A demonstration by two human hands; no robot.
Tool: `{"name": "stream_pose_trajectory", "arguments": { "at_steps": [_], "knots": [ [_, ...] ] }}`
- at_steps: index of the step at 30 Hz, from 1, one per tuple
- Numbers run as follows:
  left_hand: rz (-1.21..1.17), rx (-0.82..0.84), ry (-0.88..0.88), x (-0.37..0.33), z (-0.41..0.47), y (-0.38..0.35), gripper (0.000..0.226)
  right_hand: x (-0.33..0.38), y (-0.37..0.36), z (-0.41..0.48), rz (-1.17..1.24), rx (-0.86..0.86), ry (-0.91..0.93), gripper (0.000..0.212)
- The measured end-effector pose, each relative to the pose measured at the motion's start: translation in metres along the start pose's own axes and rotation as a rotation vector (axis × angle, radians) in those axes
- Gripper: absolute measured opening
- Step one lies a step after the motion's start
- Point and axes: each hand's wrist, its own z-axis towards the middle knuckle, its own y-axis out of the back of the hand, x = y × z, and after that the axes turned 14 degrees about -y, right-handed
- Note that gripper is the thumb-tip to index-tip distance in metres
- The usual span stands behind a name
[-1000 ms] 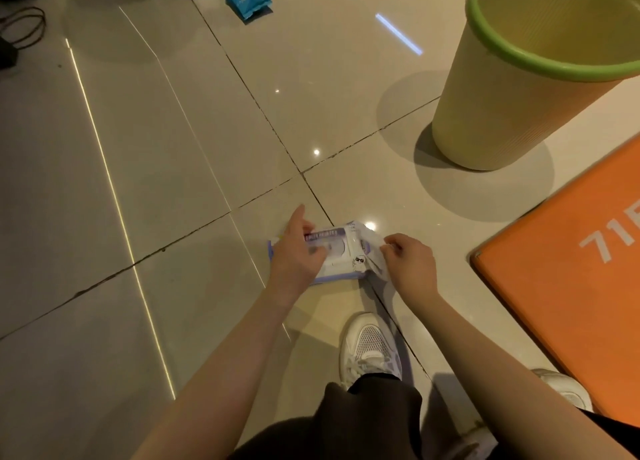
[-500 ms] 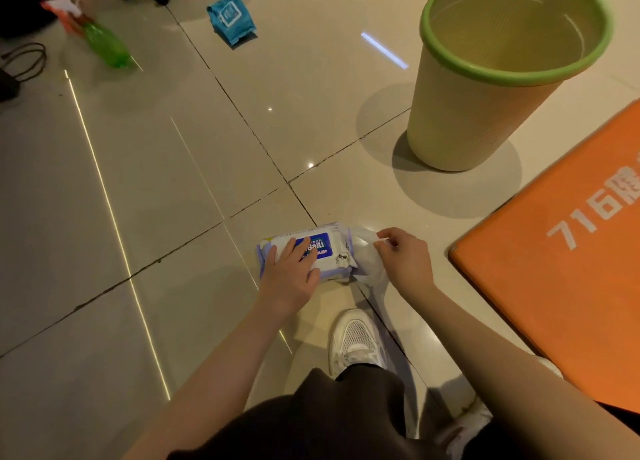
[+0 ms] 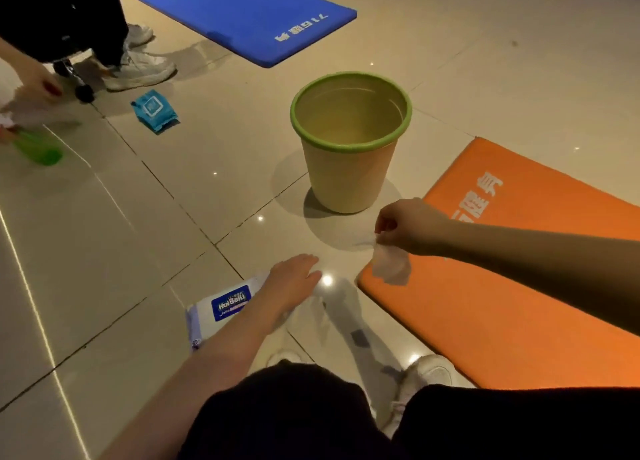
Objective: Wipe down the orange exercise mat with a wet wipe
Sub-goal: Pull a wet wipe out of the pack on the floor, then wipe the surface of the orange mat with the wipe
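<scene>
While pinching the wet wipe [image 3: 391, 269] by its top edge in the right hand [image 3: 412, 225] over the orange mat's [image 3: 502, 286] near corner: limp, light, damp, probably tearable; better flattened under the palm. Left hand [image 3: 294, 283] flat, fingers straight, by the pack [image 3: 221, 314].

Single head-worn wide-angle view, facing forward and steeply down at tiled floor [image 3: 104, 251]. Wearer's knees [image 3: 294, 421] at bottom edge, forearms [image 3: 225, 348] close below lens. Orange mat [image 3: 502, 303] right of frame, far floor at top.
</scene>
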Motion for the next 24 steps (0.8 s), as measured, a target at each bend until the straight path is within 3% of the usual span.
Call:
{"name": "stream_pose_trajectory", "arguments": {
  "at_steps": [4,8,17,21,24],
  "knots": [
    [0.043,0.117,-0.056,-0.029,0.03,-0.009,0.049,-0.065,0.003,-0.008,0.053,-0.037,-0.071,0.017],
    [0.13,0.253,-0.076,-0.052,0.065,-0.022,0.048,-0.114,-0.034,-0.002,0.34,-0.158,-0.189,0.019],
    [0.122,0.381,-0.104,-0.036,0.121,-0.043,0.044,-0.145,-0.133,0.056,0.815,-0.356,-0.528,0.012],
    [-0.031,0.355,-0.071,-0.013,0.14,-0.071,0.024,-0.149,-0.175,0.059,0.744,-0.397,-0.588,0.018],
    [-0.165,0.355,-0.035,-0.009,0.148,-0.089,0.029,-0.151,-0.198,0.056,0.505,-0.419,-0.456,0.018]
  ]
}}
